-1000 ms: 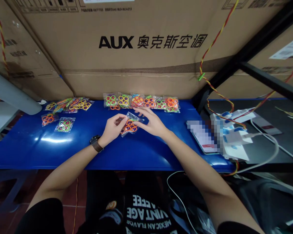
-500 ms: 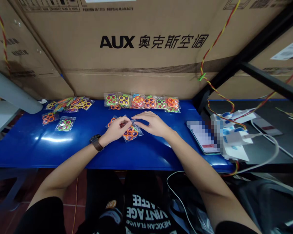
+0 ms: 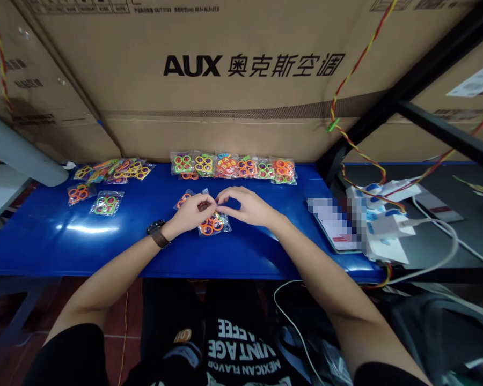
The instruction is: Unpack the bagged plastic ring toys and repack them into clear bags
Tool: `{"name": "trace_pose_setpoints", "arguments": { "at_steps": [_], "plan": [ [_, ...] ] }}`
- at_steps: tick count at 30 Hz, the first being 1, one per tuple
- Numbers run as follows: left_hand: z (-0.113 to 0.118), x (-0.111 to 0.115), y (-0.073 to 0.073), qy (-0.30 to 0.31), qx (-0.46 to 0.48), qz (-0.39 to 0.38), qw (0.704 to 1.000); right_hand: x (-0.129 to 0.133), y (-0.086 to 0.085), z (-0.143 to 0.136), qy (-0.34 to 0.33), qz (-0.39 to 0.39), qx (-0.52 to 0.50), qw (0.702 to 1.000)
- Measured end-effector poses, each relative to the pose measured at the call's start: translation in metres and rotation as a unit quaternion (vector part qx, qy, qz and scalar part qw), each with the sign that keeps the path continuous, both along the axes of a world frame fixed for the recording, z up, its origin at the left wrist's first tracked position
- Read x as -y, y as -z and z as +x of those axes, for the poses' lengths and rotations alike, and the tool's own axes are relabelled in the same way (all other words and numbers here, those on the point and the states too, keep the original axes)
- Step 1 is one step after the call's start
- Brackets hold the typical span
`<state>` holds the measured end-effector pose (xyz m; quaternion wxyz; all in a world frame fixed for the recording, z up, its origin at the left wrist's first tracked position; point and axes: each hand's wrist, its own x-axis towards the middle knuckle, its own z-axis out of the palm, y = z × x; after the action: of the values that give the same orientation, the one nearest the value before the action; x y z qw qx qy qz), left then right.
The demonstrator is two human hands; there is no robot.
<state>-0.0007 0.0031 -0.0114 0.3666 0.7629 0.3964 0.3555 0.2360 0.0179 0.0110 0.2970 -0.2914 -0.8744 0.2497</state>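
Observation:
A small clear plastic packet with orange rings (image 3: 212, 225) hangs or lies just below my fingertips, tilted on the blue tabletop. My left hand (image 3: 194, 212), with a dark watch on its wrist, pinches the packet's upper edge between thumb and fingers. My right hand (image 3: 247, 207) meets it there, thumb and forefinger pressed together at the same edge. What exactly lies between the fingertips is too small to see clearly. Partly behind my left hand is another packet with orange rings (image 3: 182, 199).
Along the back stands a row of similar packets (image 3: 227, 165) against a large cardboard box (image 3: 249, 102). More packets (image 3: 131, 170) lie in a pile at the left, with a green-ringed packet (image 3: 106, 203) nearer. A phone (image 3: 334, 228) and white power strip (image 3: 386, 233) are at the right.
My right thumb and fingertips have closed together and moved left to meet my left fingertips. The orange-ringed packet has shifted slightly left and tilted differently.

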Motion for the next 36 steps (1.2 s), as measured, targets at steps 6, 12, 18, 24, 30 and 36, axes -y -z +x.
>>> {"name": "trace_pose_setpoints", "arguments": {
  "at_steps": [6, 12, 18, 24, 30, 36],
  "plan": [
    [0.002, 0.002, -0.004, 0.009, 0.016, -0.017, 1.000, 0.000, 0.003, 0.001, -0.020, -0.116, -0.076, 0.990],
    [0.003, 0.002, -0.008, -0.019, 0.043, -0.009, 0.999, -0.003, 0.007, 0.001, -0.034, -0.181, -0.150, 0.971],
    [0.001, 0.000, -0.004, -0.075, 0.027, 0.022, 0.997, -0.008, 0.012, -0.006, 0.013, -0.245, -0.185, 0.952],
    [-0.006, 0.004, -0.007, -0.144, -0.100, 0.178, 0.968, -0.001, 0.010, -0.012, 0.176, -0.122, -0.175, 0.961],
    [-0.005, 0.015, -0.015, -0.128, -0.205, 0.253, 0.937, 0.015, 0.002, -0.021, 0.220, -0.043, -0.029, 0.974],
    [-0.003, 0.020, -0.015, -0.109, -0.228, 0.309, 0.917, 0.010, 0.014, -0.025, 0.197, -0.109, -0.005, 0.974]
  ]
}}
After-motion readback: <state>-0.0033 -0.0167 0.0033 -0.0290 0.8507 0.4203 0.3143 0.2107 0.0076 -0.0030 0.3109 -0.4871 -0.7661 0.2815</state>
